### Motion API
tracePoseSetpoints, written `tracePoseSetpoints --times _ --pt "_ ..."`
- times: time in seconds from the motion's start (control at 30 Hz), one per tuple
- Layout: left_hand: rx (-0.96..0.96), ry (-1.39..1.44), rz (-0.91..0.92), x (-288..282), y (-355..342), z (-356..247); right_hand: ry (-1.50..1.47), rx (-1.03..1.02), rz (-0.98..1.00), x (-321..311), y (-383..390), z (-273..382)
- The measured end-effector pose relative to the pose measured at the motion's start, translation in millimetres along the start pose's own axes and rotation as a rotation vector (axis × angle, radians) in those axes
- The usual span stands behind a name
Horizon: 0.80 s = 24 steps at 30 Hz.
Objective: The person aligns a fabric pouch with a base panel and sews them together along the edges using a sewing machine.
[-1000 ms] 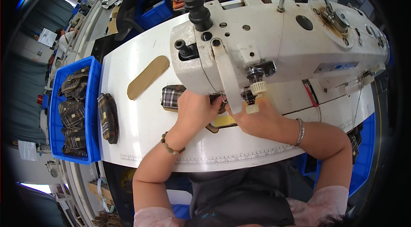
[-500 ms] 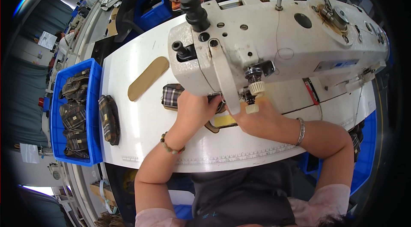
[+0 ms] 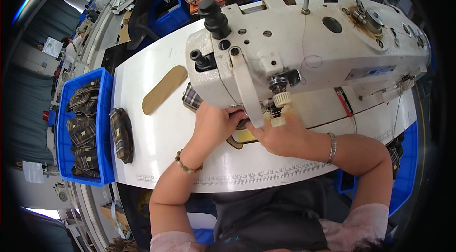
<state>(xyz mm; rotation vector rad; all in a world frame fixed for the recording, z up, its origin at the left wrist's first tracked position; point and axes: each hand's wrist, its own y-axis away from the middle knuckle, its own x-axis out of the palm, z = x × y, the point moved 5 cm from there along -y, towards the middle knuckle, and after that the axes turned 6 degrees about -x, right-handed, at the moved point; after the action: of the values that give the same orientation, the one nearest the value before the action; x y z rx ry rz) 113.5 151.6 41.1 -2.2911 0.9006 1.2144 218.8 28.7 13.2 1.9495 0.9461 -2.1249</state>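
Plaid pouch, soft and partly hidden, lies on the white surface beneath the head of a pale sewing machine, its checked end showing on the left. The left hand pinches the cloth's near edge between thumb and fingers. The right hand bends in from the other side, its fingertips near that edge; a white lever blocks part of the view, so I cannot tell whether those fingers pinch or only press. A yellow patch shows just below them.

Good work here, I judge, means steering the cloth lightly without tugging, matching the layers at the edge, turning the curve little by little, and leaving the fingertips clear of the needle, which is out of sight from where I stand.
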Motion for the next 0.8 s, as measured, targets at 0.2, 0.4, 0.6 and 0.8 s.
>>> tracePoseSetpoints --times 0.2,0.4,0.6,0.8 --pt "0.155 -0.073 -0.073 2 4 -1 -0.027 -0.026 -0.019 0 4 -3" --pt "0.235 -0.216 -0.173 5 10 -9 -0.007 0.043 -0.086 40 18 -20" --pt "0.207 -0.408 -0.061 6 16 -15 -0.03 0.071 -0.086 10 6 -18" --pt "0.348 -0.309 -0.097 1 12 -7 -0.144 0.197 -0.171 13 8 -28"
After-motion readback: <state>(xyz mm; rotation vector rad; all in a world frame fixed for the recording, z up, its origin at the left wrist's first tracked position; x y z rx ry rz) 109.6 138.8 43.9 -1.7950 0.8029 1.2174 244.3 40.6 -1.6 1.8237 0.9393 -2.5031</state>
